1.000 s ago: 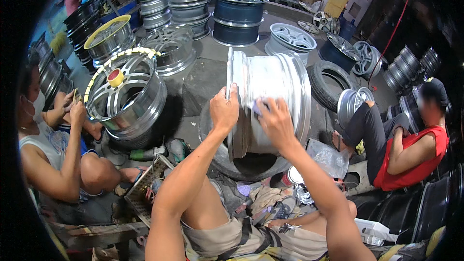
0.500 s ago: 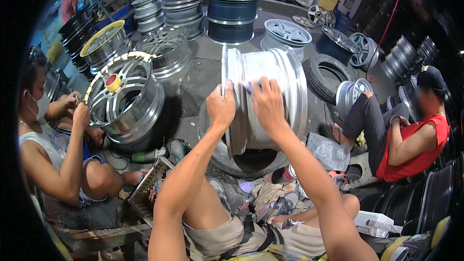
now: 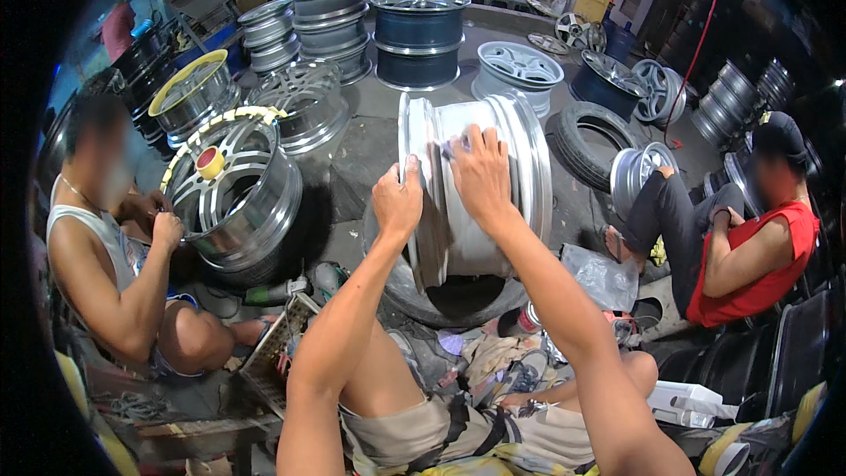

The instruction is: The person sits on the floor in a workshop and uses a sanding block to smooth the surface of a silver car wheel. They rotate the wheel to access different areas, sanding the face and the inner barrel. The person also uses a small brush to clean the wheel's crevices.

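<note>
Standing on edge inside a worn tyre on the floor, the silver wheel rim is gripped at its near lip by the left hand — fingers curled over it — while the right hand presses a small cloth against the barrel, fingers together; 2 seated people flank it.

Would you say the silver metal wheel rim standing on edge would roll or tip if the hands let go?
Probably. The silver metal wheel rim stands on edge in a black tyre, steadied by the left hand; released, it might tip. It looks rigid, fairly heavy. The right hand rubs its smooth, likely slippery barrel.
</note>
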Tool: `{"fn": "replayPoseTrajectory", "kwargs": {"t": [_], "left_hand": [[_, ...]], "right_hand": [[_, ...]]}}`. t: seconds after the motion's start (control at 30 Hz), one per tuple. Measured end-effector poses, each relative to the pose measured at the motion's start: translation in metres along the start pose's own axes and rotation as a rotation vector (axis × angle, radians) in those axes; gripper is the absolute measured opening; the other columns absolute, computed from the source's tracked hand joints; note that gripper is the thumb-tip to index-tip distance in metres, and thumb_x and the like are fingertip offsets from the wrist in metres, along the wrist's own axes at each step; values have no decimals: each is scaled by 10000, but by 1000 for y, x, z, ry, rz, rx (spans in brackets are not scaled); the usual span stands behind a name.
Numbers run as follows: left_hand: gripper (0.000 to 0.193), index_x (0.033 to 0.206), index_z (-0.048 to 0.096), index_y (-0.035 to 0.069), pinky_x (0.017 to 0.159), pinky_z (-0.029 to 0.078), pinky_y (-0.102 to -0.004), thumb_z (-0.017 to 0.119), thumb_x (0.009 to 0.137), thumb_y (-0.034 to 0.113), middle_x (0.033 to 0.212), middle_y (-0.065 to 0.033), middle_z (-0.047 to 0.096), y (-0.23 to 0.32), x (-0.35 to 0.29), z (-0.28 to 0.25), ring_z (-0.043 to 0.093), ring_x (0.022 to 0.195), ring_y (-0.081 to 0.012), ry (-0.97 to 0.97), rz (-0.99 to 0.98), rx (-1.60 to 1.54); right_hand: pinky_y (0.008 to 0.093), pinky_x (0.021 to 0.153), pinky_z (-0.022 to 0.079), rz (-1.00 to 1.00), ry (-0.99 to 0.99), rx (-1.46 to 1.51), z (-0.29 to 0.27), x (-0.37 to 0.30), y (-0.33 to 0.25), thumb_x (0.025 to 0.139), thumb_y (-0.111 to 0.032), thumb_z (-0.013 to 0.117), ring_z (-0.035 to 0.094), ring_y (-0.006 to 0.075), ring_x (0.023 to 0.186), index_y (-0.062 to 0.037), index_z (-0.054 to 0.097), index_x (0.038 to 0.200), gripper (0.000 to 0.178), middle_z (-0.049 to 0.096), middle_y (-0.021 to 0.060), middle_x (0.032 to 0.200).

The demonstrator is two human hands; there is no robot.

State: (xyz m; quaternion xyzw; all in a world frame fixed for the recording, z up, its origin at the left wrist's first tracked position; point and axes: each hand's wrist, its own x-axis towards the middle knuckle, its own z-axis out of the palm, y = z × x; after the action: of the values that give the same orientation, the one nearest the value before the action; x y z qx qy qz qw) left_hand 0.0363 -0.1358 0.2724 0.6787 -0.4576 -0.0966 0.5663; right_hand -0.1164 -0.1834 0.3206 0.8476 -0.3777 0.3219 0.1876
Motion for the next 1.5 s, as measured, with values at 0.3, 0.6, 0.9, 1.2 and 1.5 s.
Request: {"fn": "replayPoseTrajectory", "kwargs": {"t": [0.3,0.6,0.9,1.2,1.5], "left_hand": [[336,787,653,12,574,431,-261,776,946,280,629,-5,586,90,-12,-99,530,576,-92,57,135,-201],[531,659,652,41,503,491,-292,600,1025,422,698,-88,674,255,-74,-145,608,574,-197,-592,664,-755],[415,766,688,19,573,524,-297,609,1031,327,777,-97,710,268,-137,-141,652,662,-182,-463,629,-613],[305,902,730,-10,650,543,-294,635,1026,252,865,-99,743,271,-100,-157,695,755,-165,-220,551,-270],[492,1353,637,14,1151,406,-477,538,1061,396,1421,-207,601,108,17,-48,536,1368,-325,-356,813,673]], "right_hand": [[425,873,424,24,-125,237,-105,-120,17,799,-86,748,536,299,1058,-94,736,1165,366,595,81,1144],[437,846,435,280,-82,272,-123,-184,82,883,-82,718,531,316,984,3,719,933,99,588,131,1035],[417,829,430,403,18,376,-148,-184,90,899,-66,698,519,301,928,44,696,884,111,574,143,1004],[413,827,419,425,12,368,-152,-194,92,923,-93,684,517,294,921,42,703,905,137,570,142,988],[434,774,456,398,-42,459,-142,-197,93,884,-14,703,567,350,862,59,636,880,100,565,163,921]]}}
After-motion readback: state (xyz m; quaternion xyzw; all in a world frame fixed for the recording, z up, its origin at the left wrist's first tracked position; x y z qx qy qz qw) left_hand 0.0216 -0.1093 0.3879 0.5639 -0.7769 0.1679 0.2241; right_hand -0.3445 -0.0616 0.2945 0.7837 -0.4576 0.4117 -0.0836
